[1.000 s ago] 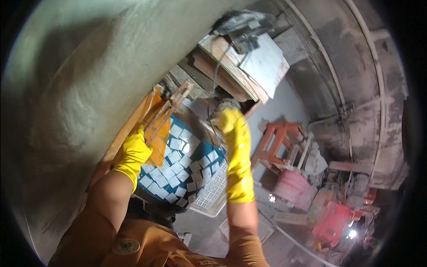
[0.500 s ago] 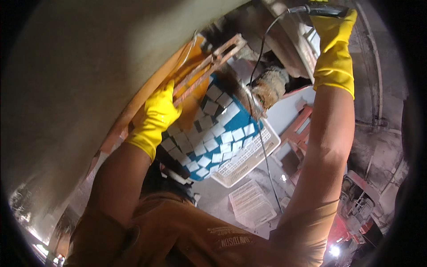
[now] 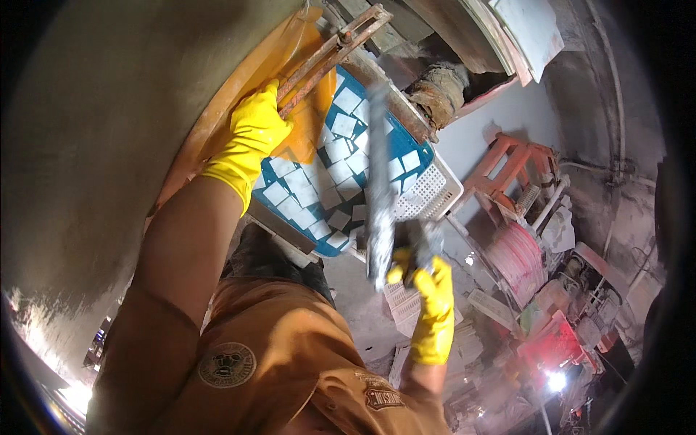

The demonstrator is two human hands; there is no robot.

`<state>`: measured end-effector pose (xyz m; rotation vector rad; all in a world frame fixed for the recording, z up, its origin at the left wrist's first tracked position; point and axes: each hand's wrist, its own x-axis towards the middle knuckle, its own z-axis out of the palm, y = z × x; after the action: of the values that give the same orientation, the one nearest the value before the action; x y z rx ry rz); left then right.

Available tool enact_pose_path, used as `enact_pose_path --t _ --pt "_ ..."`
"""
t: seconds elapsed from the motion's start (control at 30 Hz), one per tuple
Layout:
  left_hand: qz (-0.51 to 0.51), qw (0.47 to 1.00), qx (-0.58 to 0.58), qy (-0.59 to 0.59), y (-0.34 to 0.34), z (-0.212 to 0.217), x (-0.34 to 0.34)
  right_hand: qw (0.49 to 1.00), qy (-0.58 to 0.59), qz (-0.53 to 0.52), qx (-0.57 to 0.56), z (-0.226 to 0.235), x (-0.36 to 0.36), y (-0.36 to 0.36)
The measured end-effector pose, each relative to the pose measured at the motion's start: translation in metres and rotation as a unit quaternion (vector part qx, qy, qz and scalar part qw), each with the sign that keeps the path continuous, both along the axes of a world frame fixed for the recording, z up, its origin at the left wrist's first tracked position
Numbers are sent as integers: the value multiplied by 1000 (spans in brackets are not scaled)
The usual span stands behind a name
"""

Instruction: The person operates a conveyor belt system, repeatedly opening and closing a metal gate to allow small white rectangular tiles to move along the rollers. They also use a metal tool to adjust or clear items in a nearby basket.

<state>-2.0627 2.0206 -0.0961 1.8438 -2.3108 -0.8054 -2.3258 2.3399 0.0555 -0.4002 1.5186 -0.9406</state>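
My left hand (image 3: 254, 138), in a yellow rubber glove, grips a rusty metal frame (image 3: 330, 54) that sticks out over an orange sheet (image 3: 308, 116) against the grey plastered wall (image 3: 109, 109). My right hand (image 3: 428, 290), also gloved in yellow, holds a long grey mortar-caked tool (image 3: 377, 196) that points up across a blue basket (image 3: 348, 188) filled with several small white tiles. The tool is blurred.
A white perforated crate (image 3: 428, 196) lies beside the blue basket. An orange metal stand (image 3: 507, 170), a red coil (image 3: 515, 254) and red equipment (image 3: 554, 341) crowd the dusty floor at the right. Stacked boards (image 3: 507, 36) lean at the top.
My right hand has come down from high at the upper right to the lower middle and now holds the grey tool. My left hand stays on the rusty frame.
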Motion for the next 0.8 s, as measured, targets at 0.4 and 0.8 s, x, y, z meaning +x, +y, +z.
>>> enact_pose_path --t 0.4,0.8 --pt "-10 998 -63 29 -1 -37 10 921 91 106 365 47 105 142" --pt "-23 998 -65 -2 -3 -36 17 923 83 -36 373 66 202 152"
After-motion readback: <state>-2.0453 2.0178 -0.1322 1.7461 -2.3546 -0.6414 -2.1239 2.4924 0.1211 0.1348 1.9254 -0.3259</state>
